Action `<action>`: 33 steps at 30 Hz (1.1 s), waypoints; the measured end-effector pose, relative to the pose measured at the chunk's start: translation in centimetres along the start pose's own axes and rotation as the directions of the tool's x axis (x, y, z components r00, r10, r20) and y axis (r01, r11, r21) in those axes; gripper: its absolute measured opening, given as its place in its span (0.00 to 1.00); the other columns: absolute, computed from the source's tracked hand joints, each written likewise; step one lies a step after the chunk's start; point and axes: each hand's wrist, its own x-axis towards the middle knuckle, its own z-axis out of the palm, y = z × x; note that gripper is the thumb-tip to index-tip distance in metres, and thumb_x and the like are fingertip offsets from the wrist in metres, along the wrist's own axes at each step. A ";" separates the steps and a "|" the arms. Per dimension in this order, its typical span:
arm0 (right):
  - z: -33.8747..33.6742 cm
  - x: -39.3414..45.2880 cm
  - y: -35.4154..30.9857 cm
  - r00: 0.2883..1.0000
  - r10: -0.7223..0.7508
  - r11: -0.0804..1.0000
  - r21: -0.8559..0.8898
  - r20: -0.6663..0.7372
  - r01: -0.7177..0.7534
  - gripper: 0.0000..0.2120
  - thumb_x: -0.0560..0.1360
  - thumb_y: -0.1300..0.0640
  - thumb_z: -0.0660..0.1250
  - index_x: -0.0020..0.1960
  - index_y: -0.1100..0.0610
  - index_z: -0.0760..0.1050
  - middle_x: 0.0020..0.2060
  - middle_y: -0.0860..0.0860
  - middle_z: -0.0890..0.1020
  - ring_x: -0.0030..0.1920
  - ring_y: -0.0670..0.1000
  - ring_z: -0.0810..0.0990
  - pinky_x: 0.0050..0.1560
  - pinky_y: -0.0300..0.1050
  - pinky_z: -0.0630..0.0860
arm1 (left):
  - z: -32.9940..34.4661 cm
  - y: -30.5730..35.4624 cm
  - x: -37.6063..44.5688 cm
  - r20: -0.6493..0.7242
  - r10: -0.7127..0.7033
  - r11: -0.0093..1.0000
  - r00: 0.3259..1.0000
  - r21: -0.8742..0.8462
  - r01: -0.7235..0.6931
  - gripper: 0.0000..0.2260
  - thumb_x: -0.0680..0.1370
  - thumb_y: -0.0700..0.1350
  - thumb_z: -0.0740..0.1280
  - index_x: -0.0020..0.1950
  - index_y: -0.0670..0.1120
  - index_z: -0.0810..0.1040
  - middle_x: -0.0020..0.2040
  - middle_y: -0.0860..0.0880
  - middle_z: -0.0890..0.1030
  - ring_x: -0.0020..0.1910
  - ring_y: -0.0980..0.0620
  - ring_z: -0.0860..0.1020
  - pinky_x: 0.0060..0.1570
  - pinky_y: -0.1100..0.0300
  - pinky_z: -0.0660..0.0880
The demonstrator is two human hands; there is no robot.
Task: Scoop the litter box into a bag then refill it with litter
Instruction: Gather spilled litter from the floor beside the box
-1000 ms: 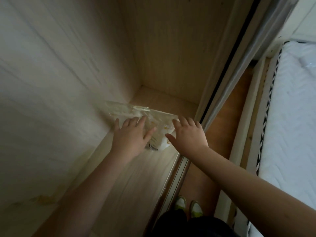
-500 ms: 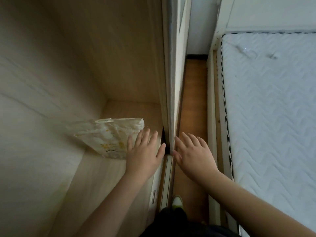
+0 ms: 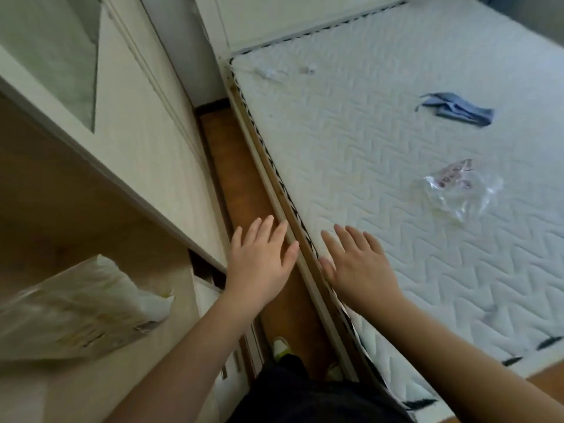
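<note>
A pale, crumpled litter bag (image 3: 79,309) with yellow print leans inside the open wardrobe at the lower left, blurred. My left hand (image 3: 261,261) hovers flat with fingers spread over the strip of brown floor, to the right of the bag and apart from it. My right hand (image 3: 355,267) is also spread and holds nothing, above the edge of the mattress. No litter box or scoop is in view.
The wardrobe's sliding door (image 3: 131,138) stands at the left. A white quilted mattress (image 3: 396,148) fills the right, with a clear plastic bag (image 3: 460,190) and a blue cloth (image 3: 454,109) on it. Narrow wooden floor (image 3: 241,184) runs between; my shoes show below.
Both hands have left the litter bag in the wardrobe and swung right, out over the floor and mattress edge. The view has turned right toward the bed.
</note>
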 end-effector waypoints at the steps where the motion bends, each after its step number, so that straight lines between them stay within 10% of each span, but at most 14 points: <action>1: -0.1 -0.8 1.4 0.999 0.048 0.999 0.015 -0.004 -0.048 0.28 0.79 0.42 0.46 0.70 0.54 0.69 0.68 0.57 0.73 0.69 0.59 0.71 0.68 0.58 0.66 | -0.1 1.3 0.3 -0.002 0.043 0.999 0.999 0.009 -0.043 0.28 0.81 0.63 0.41 0.79 0.55 0.55 0.79 0.51 0.57 0.78 0.51 0.52 0.76 0.45 0.48; 11: 0.0 -7.4 10.1 0.917 0.398 0.913 0.094 0.009 -0.397 0.28 0.78 0.43 0.46 0.70 0.53 0.70 0.68 0.55 0.74 0.68 0.57 0.72 0.68 0.56 0.66 | 0.5 11.3 1.9 0.045 0.361 0.924 0.931 0.115 -0.364 0.34 0.75 0.65 0.32 0.80 0.56 0.47 0.81 0.51 0.49 0.79 0.51 0.46 0.76 0.46 0.45; 19: 0.2 -8.8 12.4 0.839 0.540 0.829 0.125 0.068 -0.544 0.37 0.72 0.40 0.30 0.78 0.50 0.51 0.77 0.52 0.54 0.77 0.53 0.52 0.75 0.52 0.46 | 1.4 15.1 5.5 0.107 0.639 0.757 0.762 0.085 -0.647 0.33 0.76 0.63 0.36 0.80 0.55 0.51 0.80 0.50 0.53 0.79 0.51 0.49 0.75 0.47 0.45; 26: -0.8 -11.1 12.0 0.703 0.707 0.697 0.093 0.075 -0.711 0.35 0.74 0.42 0.33 0.77 0.50 0.54 0.76 0.52 0.58 0.76 0.54 0.56 0.74 0.53 0.51 | 3.0 17.0 7.1 0.131 0.719 0.685 0.682 0.024 -0.728 0.30 0.78 0.62 0.43 0.76 0.54 0.66 0.73 0.50 0.71 0.74 0.49 0.64 0.73 0.45 0.55; 33: 0.1 -15.2 13.1 0.514 0.856 0.510 0.074 0.055 -0.857 0.26 0.76 0.46 0.49 0.69 0.53 0.71 0.67 0.56 0.75 0.66 0.57 0.73 0.65 0.55 0.70 | 3.8 20.9 6.5 0.205 0.815 0.559 0.542 -0.035 -0.828 0.34 0.75 0.64 0.35 0.79 0.56 0.53 0.79 0.52 0.58 0.78 0.50 0.54 0.75 0.48 0.47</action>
